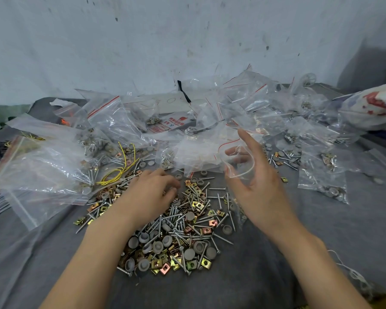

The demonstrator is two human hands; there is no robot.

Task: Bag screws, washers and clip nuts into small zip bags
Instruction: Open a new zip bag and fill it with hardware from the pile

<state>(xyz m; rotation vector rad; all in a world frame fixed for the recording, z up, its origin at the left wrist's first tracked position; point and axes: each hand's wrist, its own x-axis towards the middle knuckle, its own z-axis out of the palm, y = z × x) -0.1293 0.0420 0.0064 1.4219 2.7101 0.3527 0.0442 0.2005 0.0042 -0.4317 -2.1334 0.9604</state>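
Note:
A loose heap of screws, grey round washers and brass-coloured clip nuts (183, 228) lies on the grey cloth in front of me. My left hand (152, 192) rests palm down on the heap's far left part, fingers curled over small parts; what they hold is hidden. My right hand (256, 184) is raised just right of the heap and holds a small clear zip bag (237, 160) with its red-lined mouth spread open between thumb and fingers.
Filled small zip bags (323, 186) lie at the right. Large clear bags (38, 175) with hardware and yellow wire ties (120, 170) lie at the left. A pile of empty zip bags (239, 103) and a white box (176, 123) sit behind, before a white wall.

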